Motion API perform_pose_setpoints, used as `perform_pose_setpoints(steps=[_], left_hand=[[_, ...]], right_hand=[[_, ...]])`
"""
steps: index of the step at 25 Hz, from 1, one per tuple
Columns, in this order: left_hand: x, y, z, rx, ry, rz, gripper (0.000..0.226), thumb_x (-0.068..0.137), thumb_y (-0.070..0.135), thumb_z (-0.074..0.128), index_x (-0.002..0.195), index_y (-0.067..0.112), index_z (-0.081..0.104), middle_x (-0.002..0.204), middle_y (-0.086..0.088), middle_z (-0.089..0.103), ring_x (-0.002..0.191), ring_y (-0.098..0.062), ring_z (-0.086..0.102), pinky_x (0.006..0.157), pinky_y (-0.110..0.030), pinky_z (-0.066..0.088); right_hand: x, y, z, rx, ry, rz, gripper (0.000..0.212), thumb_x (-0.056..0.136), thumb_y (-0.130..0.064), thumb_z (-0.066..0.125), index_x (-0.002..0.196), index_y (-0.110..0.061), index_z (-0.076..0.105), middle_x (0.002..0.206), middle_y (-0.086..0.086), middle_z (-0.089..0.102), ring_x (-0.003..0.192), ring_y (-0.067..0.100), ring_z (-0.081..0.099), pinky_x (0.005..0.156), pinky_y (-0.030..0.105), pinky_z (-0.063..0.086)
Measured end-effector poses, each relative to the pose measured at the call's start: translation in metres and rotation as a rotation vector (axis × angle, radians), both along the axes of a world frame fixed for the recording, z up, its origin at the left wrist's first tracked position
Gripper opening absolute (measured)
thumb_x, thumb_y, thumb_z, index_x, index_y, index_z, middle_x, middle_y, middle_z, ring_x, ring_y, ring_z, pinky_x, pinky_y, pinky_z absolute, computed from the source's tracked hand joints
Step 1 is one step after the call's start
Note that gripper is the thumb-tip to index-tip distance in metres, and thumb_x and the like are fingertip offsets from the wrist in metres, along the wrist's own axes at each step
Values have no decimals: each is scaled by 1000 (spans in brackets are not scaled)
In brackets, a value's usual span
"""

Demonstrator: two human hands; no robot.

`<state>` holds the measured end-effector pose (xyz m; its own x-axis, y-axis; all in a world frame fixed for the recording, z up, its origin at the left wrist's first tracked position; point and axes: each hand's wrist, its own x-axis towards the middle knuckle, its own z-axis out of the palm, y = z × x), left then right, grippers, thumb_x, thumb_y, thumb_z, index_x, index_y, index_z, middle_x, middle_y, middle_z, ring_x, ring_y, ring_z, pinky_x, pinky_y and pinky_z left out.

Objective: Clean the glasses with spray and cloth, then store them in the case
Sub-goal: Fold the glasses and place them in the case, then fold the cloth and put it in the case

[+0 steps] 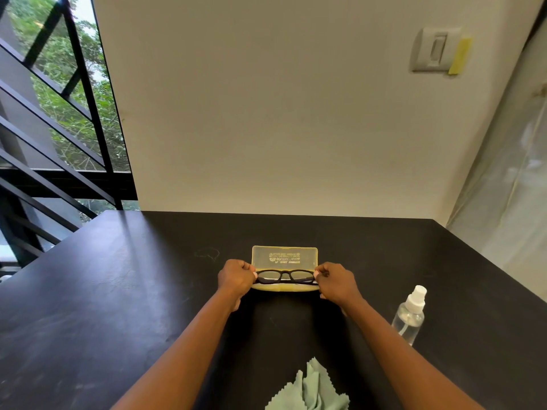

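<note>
On the black table [118, 291], a translucent yellow plastic glasses case [284, 255] lies open with its lid tipped back toward the cream wall [266, 113], mirrored lettering showing through the lid. The black-framed glasses [284, 276] sit at the case's lower tray, folded, lenses facing the camera. The left hand [235, 278] is closed in a pinch on the left end of the frame, and the right hand [334, 281] is closed in a pinch on the right end, so both 2 hands grip the glasses over the tray. A clear plastic spray bottle with a white nozzle [410, 315] stands to the right, well apart from the case. A crumpled pale green cleaning cloth with zigzag edges [313, 392] lies near the table's front edge, between the forearms.
</note>
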<state>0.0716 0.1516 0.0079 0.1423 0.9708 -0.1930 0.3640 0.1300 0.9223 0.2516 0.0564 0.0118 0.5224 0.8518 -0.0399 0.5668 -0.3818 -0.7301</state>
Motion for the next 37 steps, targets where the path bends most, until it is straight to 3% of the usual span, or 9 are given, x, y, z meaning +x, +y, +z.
perform_pose_setpoints(steps=[5, 13, 17, 20, 22, 24, 27, 32, 37], left_hand=[[0, 1, -2, 6, -21, 22, 16, 88, 3, 54, 80, 11, 66, 91, -11, 63, 76, -17, 56, 63, -29, 48], [0, -1, -2, 12, -80, 28, 17, 88, 7, 51, 82, 10, 66, 96, -13, 64, 82, -22, 57, 78, -39, 53], [-3, -5, 0, 21, -83, 22, 15, 89, 8, 53, 80, 11, 65, 95, -13, 66, 76, -20, 58, 75, -37, 53], [-8, -12, 9, 165, -53, 82, 17, 88, 9, 54, 74, 15, 63, 92, -8, 66, 86, -24, 62, 83, -41, 54], [-12, -23, 17, 308, -52, 105, 17, 89, 15, 55, 75, 16, 64, 85, -4, 64, 86, -24, 62, 83, -42, 54], [-16, -41, 22, 402, -80, 7, 27, 91, 28, 54, 69, 16, 65, 74, -5, 65, 74, -19, 61, 72, -37, 54], [-25, -71, 24, 410, -88, -262, 45, 90, 40, 51, 52, 17, 63, 66, -9, 67, 58, -9, 58, 61, -26, 47], [-37, -107, 7, 327, 305, -831, 5, 81, 27, 66, 84, 24, 67, 84, 14, 59, 82, 2, 55, 74, -15, 40], [-36, -129, -3, 386, 542, -910, 18, 80, 36, 65, 97, 31, 64, 112, 4, 48, 113, -18, 39, 100, -44, 32]], right_hand=[[-2, -1, 1, 22, 93, -58, 17, 95, -18, 48, 102, -11, 62, 80, 3, 61, 69, 13, 60, 66, 26, 52], [-5, -3, 4, 91, 213, -131, 23, 96, -23, 47, 84, -11, 62, 74, 7, 61, 62, 14, 57, 73, 35, 55], [-3, -7, 5, 96, 225, -125, 24, 96, -24, 45, 88, -10, 62, 80, 7, 62, 66, 14, 57, 74, 35, 54], [-3, -13, 8, 136, -13, -78, 21, 95, -22, 48, 89, -8, 63, 86, 6, 64, 76, 14, 57, 60, 14, 45], [-6, -20, 13, 210, -187, -51, 18, 94, -21, 50, 90, -9, 63, 87, 2, 62, 77, 11, 56, 53, 11, 35], [-10, -28, 15, 253, -186, 11, 12, 92, -23, 54, 84, -16, 61, 80, -5, 60, 70, 5, 53, 52, 10, 32], [-18, -46, 18, 102, -99, 200, 21, 88, -28, 61, 68, -24, 55, 67, -10, 56, 66, 7, 55, 54, 14, 37], [-26, -82, 10, -224, 30, 420, 14, 82, -36, 67, 74, -25, 62, 75, -7, 61, 65, 4, 55, 61, 18, 43], [-33, -107, 10, -262, 12, 552, 10, 80, -26, 70, 89, -24, 67, 83, -9, 64, 78, 5, 57, 77, 22, 46]])
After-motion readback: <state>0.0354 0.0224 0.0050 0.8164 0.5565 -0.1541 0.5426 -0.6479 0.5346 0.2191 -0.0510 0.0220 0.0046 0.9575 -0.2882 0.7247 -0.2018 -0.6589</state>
